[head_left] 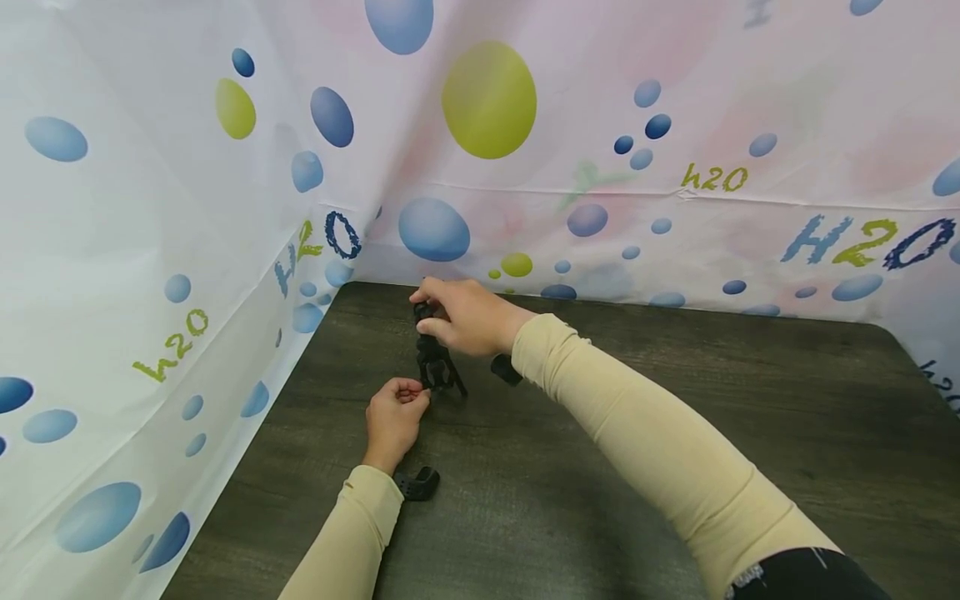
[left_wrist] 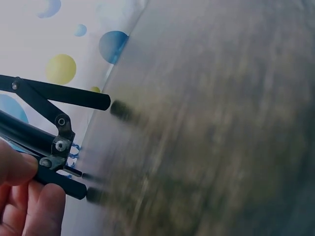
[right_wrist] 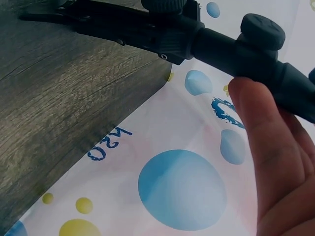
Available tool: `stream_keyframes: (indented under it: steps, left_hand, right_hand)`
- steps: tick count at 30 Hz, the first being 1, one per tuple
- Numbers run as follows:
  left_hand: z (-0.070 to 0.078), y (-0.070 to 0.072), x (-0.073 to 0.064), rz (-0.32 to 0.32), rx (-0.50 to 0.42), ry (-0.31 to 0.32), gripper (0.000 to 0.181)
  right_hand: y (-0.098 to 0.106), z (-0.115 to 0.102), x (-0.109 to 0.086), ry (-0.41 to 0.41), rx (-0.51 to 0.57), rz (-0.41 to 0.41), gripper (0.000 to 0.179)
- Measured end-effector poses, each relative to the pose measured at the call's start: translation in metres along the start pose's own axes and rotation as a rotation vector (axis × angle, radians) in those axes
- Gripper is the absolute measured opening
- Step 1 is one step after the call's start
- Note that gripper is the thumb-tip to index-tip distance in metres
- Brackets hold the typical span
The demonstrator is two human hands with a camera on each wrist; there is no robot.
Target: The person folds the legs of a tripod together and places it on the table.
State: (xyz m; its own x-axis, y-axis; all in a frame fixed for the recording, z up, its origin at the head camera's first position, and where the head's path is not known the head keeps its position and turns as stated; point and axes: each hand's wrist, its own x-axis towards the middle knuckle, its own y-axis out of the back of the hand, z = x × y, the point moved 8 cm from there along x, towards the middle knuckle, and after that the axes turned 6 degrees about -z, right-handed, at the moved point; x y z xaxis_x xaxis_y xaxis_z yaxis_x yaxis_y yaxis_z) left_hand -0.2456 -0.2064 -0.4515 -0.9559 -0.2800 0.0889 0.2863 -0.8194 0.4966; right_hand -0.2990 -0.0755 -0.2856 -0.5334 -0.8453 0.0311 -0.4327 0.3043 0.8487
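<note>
A small black tripod (head_left: 435, 360) stands near the table's far left corner, its legs toward the tabletop. My right hand (head_left: 476, 315) grips the upper part of it. In the right wrist view, fingers (right_wrist: 268, 142) hold the tube beside a round knob (right_wrist: 263, 32). Lower down, my left hand (head_left: 392, 423) pinches one leg near its foot. The left wrist view shows thumb and fingers on that leg (left_wrist: 61, 183), with another leg (left_wrist: 74, 93) spread out above and hinged braces (left_wrist: 42, 105) between. My right hand hides part of the tripod's top in the head view.
The dark wood-grain table (head_left: 637, 467) meets a white sheet (head_left: 585, 67) with blue and green dots along its back and left edges. Black wrist straps (head_left: 418, 484) show at both wrists, below the cream sleeves (head_left: 637, 425).
</note>
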Motion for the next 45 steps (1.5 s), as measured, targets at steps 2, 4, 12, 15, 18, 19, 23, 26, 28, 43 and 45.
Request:
stream_keyframes:
  steps: [2, 4, 12, 15, 18, 19, 23, 26, 28, 43, 45]
  left_hand:
    - [0.0, 0.0, 0.0, -0.005, -0.008, 0.002, 0.01]
    - [0.0, 0.001, 0.001, -0.009, -0.018, 0.007, 0.01]
    - [0.004, 0.002, 0.003, -0.013, -0.016, 0.0, 0.009]
    - [0.006, 0.001, 0.002, -0.01, -0.002, -0.009, 0.008]
    - [0.007, 0.0, 0.001, -0.001, 0.008, -0.019, 0.007]
    - [0.007, 0.0, 0.001, 0.001, 0.008, -0.023, 0.007]
    - [0.007, -0.001, 0.001, 0.008, 0.012, -0.037, 0.007]
    - [0.007, -0.001, 0.001, 0.006, 0.016, -0.036, 0.007]
    - [0.006, -0.002, 0.001, 0.002, 0.022, -0.028, 0.007]
    - [0.016, 0.004, -0.003, 0.028, 0.036, -0.042, 0.01]
    - [0.018, 0.005, -0.004, 0.03, 0.031, -0.045, 0.011]
  right_hand:
    - [0.0, -0.001, 0.001, 0.003, -0.002, 0.0, 0.035]
    - [0.001, -0.002, 0.001, 0.008, -0.003, -0.002, 0.035]
    - [0.002, 0.0, 0.001, -0.009, 0.03, 0.003, 0.037]
    - [0.002, 0.003, 0.0, -0.024, 0.057, 0.007, 0.04]
    - [0.001, 0.005, -0.002, -0.03, 0.068, 0.013, 0.042]
    - [0.001, 0.005, -0.003, -0.03, 0.068, 0.019, 0.042]
    - [0.0, 0.006, -0.006, -0.035, 0.062, 0.058, 0.044]
    - [0.0, 0.009, -0.009, -0.045, 0.088, 0.104, 0.049]
    - [-0.001, 0.013, -0.013, -0.051, 0.11, 0.139, 0.053]
    - [-0.036, 0.056, -0.047, -0.133, 0.242, 0.271, 0.046]
    - [-0.043, 0.061, -0.048, -0.143, 0.237, 0.273, 0.041]
